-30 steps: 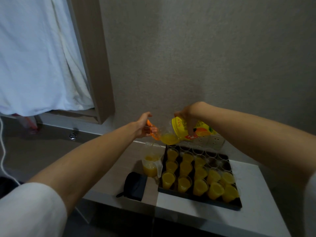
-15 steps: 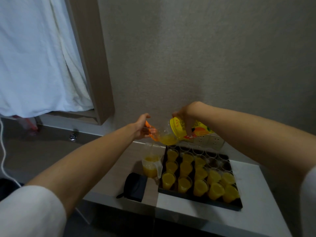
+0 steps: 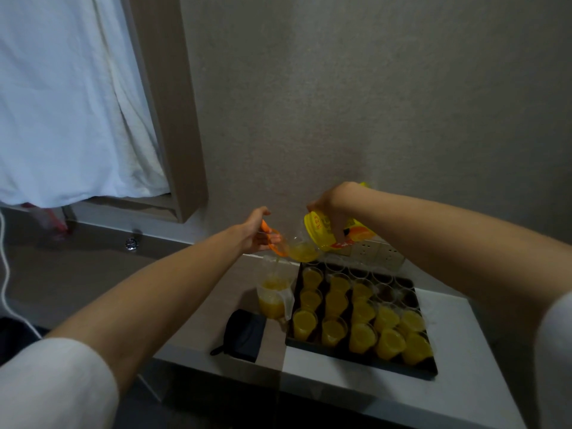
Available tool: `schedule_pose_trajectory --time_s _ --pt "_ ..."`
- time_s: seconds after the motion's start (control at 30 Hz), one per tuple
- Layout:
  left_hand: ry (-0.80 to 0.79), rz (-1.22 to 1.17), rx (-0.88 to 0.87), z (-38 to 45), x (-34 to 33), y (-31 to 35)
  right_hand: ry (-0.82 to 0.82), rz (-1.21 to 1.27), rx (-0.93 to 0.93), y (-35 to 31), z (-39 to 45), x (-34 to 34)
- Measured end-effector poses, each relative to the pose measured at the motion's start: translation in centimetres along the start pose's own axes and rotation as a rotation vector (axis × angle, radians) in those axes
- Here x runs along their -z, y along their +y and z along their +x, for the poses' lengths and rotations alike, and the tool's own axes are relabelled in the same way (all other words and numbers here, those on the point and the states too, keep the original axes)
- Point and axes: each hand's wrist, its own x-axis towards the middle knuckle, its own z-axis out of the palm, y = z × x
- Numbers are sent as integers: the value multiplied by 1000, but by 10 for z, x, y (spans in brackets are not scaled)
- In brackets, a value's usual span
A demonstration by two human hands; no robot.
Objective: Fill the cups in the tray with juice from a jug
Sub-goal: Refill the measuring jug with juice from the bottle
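While tilted, one bottle (image 3: 334,233), one jug (image 3: 275,300).

Both hands (image 3: 257,230) (image 3: 329,201) raised, fingers gripping

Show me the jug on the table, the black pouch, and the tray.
jug (image 3: 272,300), head view, on its juice-filled body.
black pouch (image 3: 244,334), head view, middle of its top face.
tray (image 3: 356,356), head view, on its near rim.

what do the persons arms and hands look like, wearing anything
Both arms are bare from above the elbow down, with short white sleeves: one on the left upper arm, one on the right at the frame edge. The left hand and right hand show no gloves. No watch or band shows on either wrist.
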Motion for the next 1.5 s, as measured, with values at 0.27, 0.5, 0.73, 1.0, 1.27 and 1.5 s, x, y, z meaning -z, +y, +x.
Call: schedule_pose_trajectory --time_s 0.27,0.5,0.73,1.0,1.27,1.5 --pt "14 -4 17 -1 3 -7 48 -147 -16 -13 -1 7" --pt "32 1 31 -1 0 -12 53 -305 -50 -25 0 11" --pt "53 3 42 0 3 -16 96 -411 -75 -34 11 15" --pt "65 -38 54 -3 4 -21 155 -410 -165 -46 34 20" --pt "90 -98 84 -7 4 -26 220 -663 -165 -74 57 31" --pt "137 -173 103 -16 8 -30 297 -818 -120 -93 51 38"
